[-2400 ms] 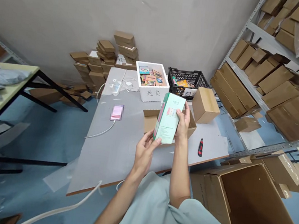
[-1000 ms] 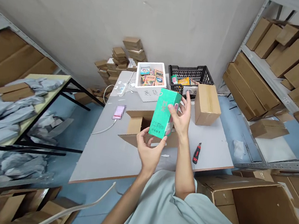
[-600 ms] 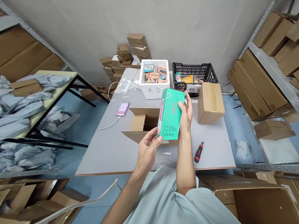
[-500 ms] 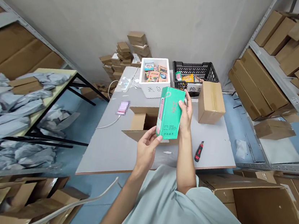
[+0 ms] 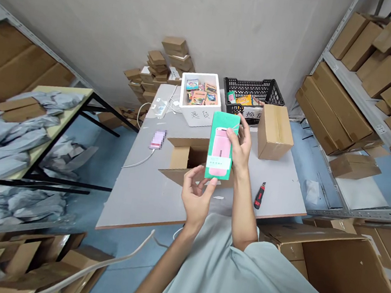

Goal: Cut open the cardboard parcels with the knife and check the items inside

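Note:
Upright above the table is a green product box (image 5: 219,161) with a pink device pictured on its front and a pale label strip across it. My right hand (image 5: 241,145) is closed around its upper right side, thumb on the front. Just below the box's lower edge, my left hand (image 5: 197,192) is open, its fingers and thumb apart; whether the thumb tip touches the box I cannot tell. Behind them sits an opened cardboard box (image 5: 179,158), its inside partly hidden by the green box.
On the table (image 5: 128,200) are a red-black utility knife (image 5: 259,196), a closed carton (image 5: 276,132), a phone (image 5: 158,139) on a cable, a white foam box (image 5: 199,116) and a black crate (image 5: 229,86), both holding small packages. Grey bags (image 5: 10,143) lie left; a large open carton (image 5: 347,274) stands right.
The green box has been turned, so its pink-picture side now faces me instead of the text side. My left hand's fingers have come away from its lower left corner.

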The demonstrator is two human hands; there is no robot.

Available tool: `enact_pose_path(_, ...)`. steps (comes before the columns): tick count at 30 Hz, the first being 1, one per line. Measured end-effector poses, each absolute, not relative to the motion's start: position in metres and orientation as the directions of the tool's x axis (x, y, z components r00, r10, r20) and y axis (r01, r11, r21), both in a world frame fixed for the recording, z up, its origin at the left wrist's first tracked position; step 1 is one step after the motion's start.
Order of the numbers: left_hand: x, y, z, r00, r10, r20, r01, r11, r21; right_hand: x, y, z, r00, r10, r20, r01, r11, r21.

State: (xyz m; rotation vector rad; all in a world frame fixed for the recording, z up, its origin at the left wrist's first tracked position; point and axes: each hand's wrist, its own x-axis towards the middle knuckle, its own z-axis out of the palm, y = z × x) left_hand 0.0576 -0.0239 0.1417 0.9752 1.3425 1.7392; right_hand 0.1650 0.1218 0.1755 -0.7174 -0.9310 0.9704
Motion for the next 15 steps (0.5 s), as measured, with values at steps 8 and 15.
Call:
enact_pose_path(8,0.047,-0.02,0.144,-0.116,0.958,-0.263,-0.624,0.135,0.77,0.167,0.124,0.172,0.243,0.954,0.175,-0.517,0.281,-0.809)
enact_pose_path(15,0.067,-0.028,0.151,-0.36,0.933,-0.005,-0.3,-0.111,0.948,0.153,0.123,0.159,0.127,0.989,-0.079,-0.687,0.03,-0.726)
